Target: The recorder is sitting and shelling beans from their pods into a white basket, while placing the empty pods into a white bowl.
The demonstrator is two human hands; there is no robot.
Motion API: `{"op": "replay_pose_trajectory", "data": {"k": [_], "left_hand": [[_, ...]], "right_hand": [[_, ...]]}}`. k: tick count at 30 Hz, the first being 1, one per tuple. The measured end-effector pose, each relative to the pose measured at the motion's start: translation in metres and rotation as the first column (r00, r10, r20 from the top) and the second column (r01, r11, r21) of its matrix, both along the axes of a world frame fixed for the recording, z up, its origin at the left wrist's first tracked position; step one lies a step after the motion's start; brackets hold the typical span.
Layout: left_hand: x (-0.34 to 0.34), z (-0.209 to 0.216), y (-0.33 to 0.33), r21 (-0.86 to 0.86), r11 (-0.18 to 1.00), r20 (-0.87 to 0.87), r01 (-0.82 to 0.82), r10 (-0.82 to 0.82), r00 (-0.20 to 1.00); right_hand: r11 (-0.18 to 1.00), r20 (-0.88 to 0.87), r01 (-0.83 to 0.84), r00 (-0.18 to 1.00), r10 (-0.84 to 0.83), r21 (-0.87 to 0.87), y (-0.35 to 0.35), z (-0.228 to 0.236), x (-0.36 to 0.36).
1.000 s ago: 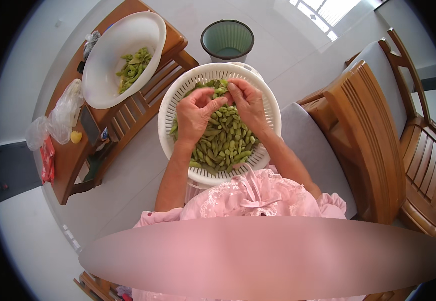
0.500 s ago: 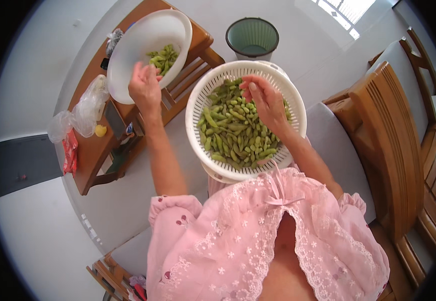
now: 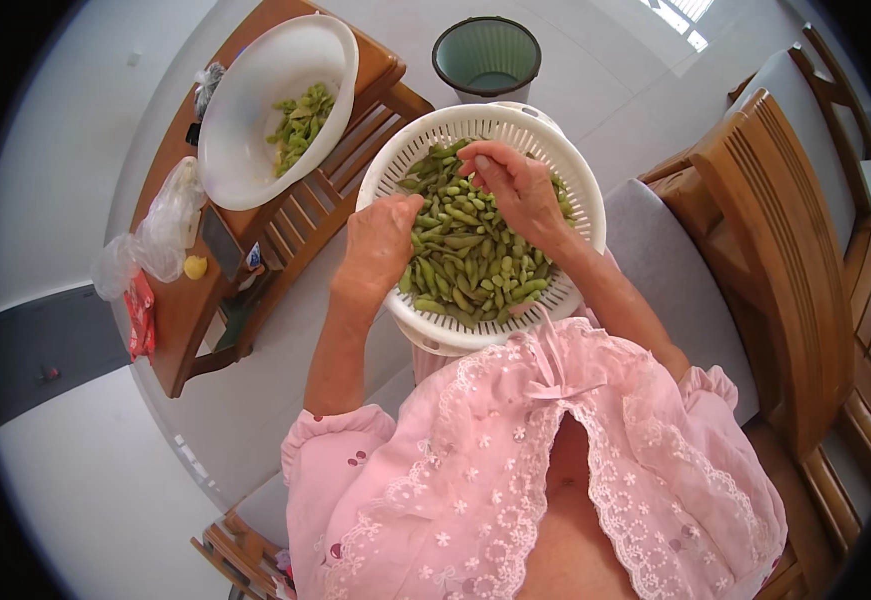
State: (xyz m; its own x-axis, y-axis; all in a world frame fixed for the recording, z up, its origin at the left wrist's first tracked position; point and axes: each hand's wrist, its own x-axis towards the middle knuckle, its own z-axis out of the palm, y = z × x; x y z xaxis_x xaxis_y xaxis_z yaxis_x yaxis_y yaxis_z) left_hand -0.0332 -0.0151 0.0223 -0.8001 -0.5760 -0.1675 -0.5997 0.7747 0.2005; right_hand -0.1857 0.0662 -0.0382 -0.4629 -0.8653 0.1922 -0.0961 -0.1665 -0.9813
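A white slotted plastic basket in front of me holds a heap of green edamame pods. At the basket's left side, my left hand is closed, its fingertips curled over the pods' edge; whatever they grip, if anything, is hidden. Over the far right part of the heap hovers my right hand, thumb and fingers drawn together in a pinch. I cannot make out anything between them. To the far left a tilted white bowl contains a smaller pile of green pods.
The bowl rests on a wooden table with clear plastic bags, a yellow object and a red packet. Beyond the basket stands a green bin. A wooden chair with a grey seat is on my right.
My left hand has moved from beside the white bowl rightward and nearer, to the basket's left side, and its fingers have curled. The right hand has stayed over the pods.
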Motion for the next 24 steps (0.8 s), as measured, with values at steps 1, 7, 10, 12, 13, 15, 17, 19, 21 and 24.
{"op": "replay_pose_trajectory", "data": {"k": [1, 7, 10, 12, 13, 15, 17, 19, 21, 24], "left_hand": [[0.000, 0.001, 0.001, -0.002, 1.000, 0.001, 0.007, -0.007, 1.000], [-0.002, 0.004, 0.000, -0.045, 0.999, 0.059, 0.029, -0.026, 0.998], [-0.007, 0.021, -0.001, -0.085, 0.996, 0.130, -0.035, 0.046, 0.991], [-0.009, 0.030, -0.006, -0.136, 0.990, 0.023, -0.021, 0.024, 0.999], [-0.014, 0.041, -0.006, 0.015, 1.000, -0.042, -0.028, 0.028, 0.999], [-0.023, 0.036, -0.013, 0.290, 0.957, -0.189, 0.008, 0.049, 0.981], [-0.028, 0.017, -0.017, 0.354, 0.935, -0.253, -0.013, 0.110, 0.961], [-0.032, 0.006, -0.022, 0.524, 0.851, -0.328, -0.043, 0.249, 0.911], [-0.035, -0.001, -0.020, 0.614, 0.786, -0.354, -0.079, 0.363, 0.862], [-0.034, -0.010, -0.025, 0.793, 0.602, -0.353, -0.092, 0.578, 0.736]], "right_hand": [[1.000, 0.001, 0.007, 1.000, -0.007, -0.002, 0.001, 0.001, 0.000], [1.000, -0.021, -0.016, 1.000, 0.016, -0.021, 0.001, 0.000, 0.001], [0.997, -0.047, 0.003, 0.999, -0.007, -0.080, 0.001, 0.001, 0.001], [0.999, -0.034, -0.050, 0.998, 0.050, -0.019, 0.003, 0.006, -0.001], [0.992, -0.228, -0.022, 0.974, -0.008, -0.128, 0.001, 0.009, 0.000], [0.970, -0.434, -0.061, 0.899, -0.049, -0.234, 0.001, 0.010, 0.002], [0.981, -0.456, -0.084, 0.890, -0.005, -0.174, 0.001, 0.002, 0.001], [0.992, -0.472, -0.086, 0.881, 0.033, -0.091, 0.002, 0.000, -0.003], [0.994, -0.480, -0.068, 0.877, 0.019, -0.086, 0.002, 0.002, -0.005], [0.992, -0.528, -0.049, 0.849, -0.020, -0.118, 0.002, 0.000, -0.005]]}}
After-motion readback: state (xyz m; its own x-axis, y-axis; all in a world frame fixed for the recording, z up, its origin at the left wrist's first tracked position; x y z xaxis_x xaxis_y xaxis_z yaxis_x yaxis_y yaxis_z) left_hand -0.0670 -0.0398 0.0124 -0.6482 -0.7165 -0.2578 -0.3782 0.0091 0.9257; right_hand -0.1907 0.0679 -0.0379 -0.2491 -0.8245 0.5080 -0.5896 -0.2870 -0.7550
